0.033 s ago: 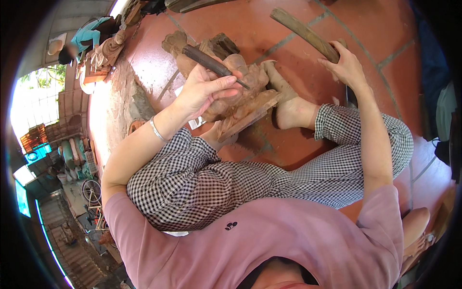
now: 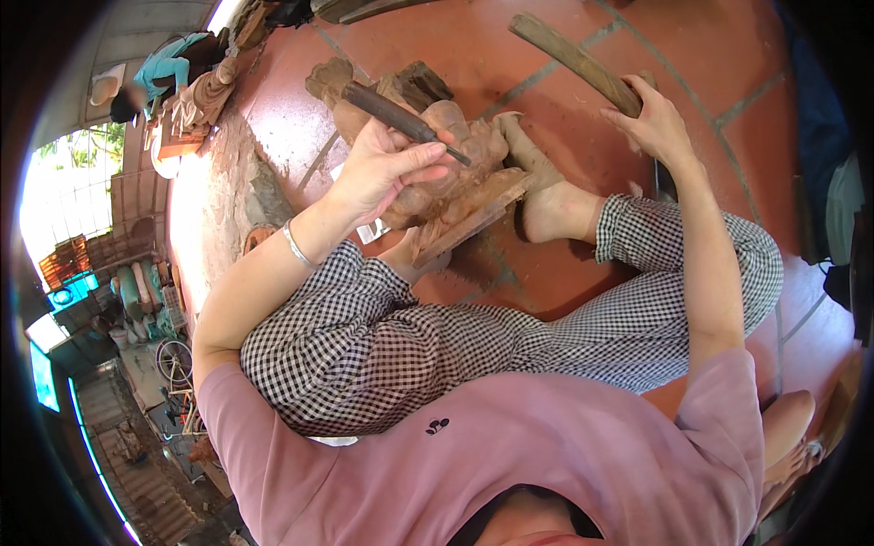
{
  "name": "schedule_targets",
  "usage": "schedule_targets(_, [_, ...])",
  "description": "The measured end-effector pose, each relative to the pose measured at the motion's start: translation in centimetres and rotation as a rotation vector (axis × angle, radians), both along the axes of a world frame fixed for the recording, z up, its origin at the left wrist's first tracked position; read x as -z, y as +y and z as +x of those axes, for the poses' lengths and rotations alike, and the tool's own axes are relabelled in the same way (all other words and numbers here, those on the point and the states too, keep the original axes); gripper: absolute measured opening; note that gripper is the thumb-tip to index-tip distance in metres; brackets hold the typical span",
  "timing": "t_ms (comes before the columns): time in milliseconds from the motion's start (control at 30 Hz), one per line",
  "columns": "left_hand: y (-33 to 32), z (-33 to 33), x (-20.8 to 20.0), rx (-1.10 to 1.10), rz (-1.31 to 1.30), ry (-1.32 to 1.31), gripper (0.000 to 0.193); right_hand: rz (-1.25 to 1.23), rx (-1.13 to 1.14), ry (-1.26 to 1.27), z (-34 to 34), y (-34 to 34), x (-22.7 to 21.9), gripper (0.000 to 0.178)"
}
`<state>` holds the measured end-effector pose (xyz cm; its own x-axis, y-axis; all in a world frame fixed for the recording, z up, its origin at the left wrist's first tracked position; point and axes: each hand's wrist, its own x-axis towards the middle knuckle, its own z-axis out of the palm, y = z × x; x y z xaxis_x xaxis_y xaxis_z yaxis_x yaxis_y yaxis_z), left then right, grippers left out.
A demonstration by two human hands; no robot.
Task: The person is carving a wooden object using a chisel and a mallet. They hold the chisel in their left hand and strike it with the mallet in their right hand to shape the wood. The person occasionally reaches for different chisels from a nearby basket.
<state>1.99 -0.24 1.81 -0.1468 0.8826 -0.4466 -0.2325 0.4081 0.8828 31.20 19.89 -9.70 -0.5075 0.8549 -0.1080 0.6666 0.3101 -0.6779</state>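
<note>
My left hand [image 2: 391,171] is closed around a carving chisel [image 2: 390,113]. Its dark handle points up and to the left, and the short metal blade slants down over a carved wooden figure [image 2: 446,118]. Whether the blade's tip touches the wood, I cannot tell. The rounded brown carving lies on the floor between my bare feet, its flat base [image 2: 478,218] tilted toward me. Off to the right, my right hand [image 2: 657,127] grips the near end of a long wooden mallet stick [image 2: 574,59], raised apart from the carving and the chisel.
Red floor tiles [image 2: 728,55] surround the carving. My legs in checked trousers [image 2: 628,318] frame it on both sides. At the far left a person in a blue top [image 2: 168,64] bends beside another carving [image 2: 202,100]. A bicycle [image 2: 173,364] stands lower left; a bare foot [image 2: 783,464] shows lower right.
</note>
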Motion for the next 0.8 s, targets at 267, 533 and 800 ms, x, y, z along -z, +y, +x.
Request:
schedule_targets(267, [0.1, 0.4, -0.6, 0.051, 0.147, 0.252, 0.021, 0.083, -0.010, 0.110, -0.1, -0.3, 0.8, 0.058])
schedule_targets(533, [-0.5, 0.3, 0.1, 0.289, 0.220, 0.778, 0.020, 0.161, -0.039, 0.142, -0.1, -0.4, 0.9, 0.060])
schedule_targets(800, [-0.9, -0.7, -0.7, 0.505, 0.050, 0.988, 0.045, 0.069, -0.055, 0.068, -0.2, -0.6, -0.6, 0.059])
